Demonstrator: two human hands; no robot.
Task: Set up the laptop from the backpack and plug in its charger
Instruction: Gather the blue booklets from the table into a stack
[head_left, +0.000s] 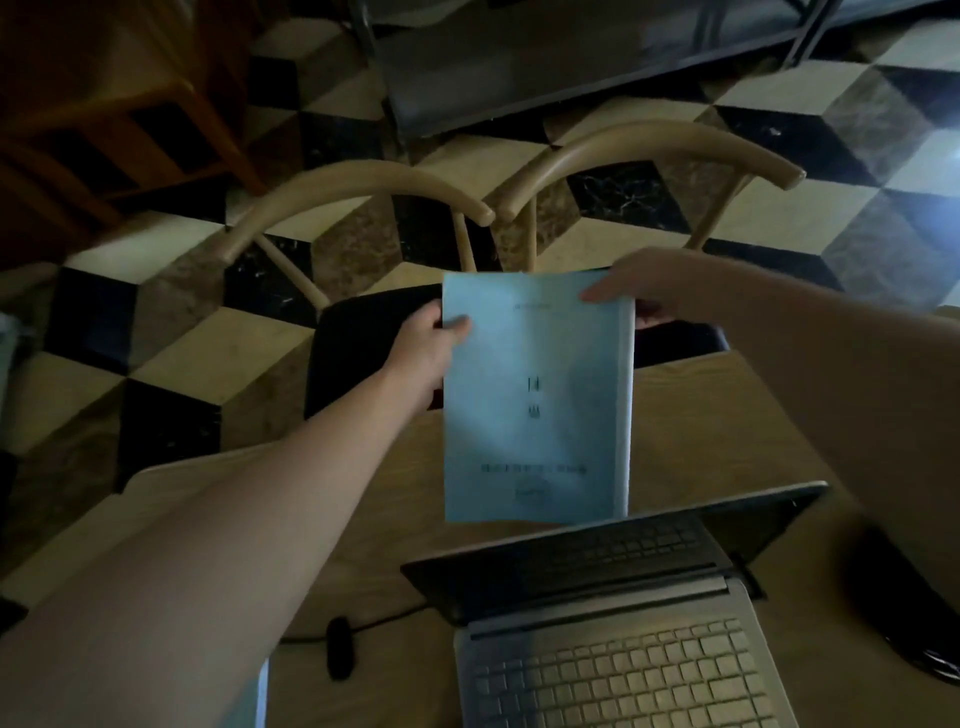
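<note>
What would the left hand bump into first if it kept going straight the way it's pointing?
Probably the pale blue booklet, which the left hand already pinches at its edge. Past that, the line leads toward the right hand above the black chair seat, though depth is hard to judge.

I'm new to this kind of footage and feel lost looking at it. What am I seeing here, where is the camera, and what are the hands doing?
There is no machine here: a person wears one wide-angle camera on the head, looking forward and down, so the two bare arms reaching in from below are their own.

The left hand and the right hand both grip the top corners of a pale blue paper booklet with a white bound edge, holding it above the light wooden table. Its printing is too blurred to read.

On the table lies an open silver laptop with a dark screen, and to its left a black cable with a thick lump on it; where it ends is not visible.

Beyond the table stand two beige curved-back chairs on a patterned tile floor.
</note>
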